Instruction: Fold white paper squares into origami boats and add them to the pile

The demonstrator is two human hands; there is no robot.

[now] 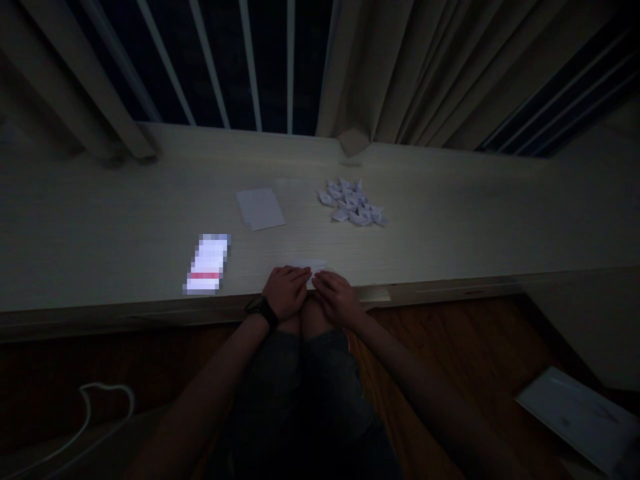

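Observation:
At the front edge of the pale wooden surface, a small white piece of paper (311, 264) lies under my fingertips. My left hand (286, 292), with a dark watch on its wrist, presses the paper from the left with its fingers together. From the right, my right hand (336, 298) closes on the same paper, its fingers bunched near the left ones. Both hands cover much of the paper, so its folds are hard to make out. Beyond them sits a cluster of several folded paper boats (353, 202). A stack of white paper sheets (261, 208) lies to their left.
A lit phone (207, 263), its screen blurred, lies left of my hands. Curtains (395, 73) and a barred window (240, 63) stand behind the surface (450, 220). A white cable (107, 387) is low on the left; a pale flat box (583, 417) lies low on the right.

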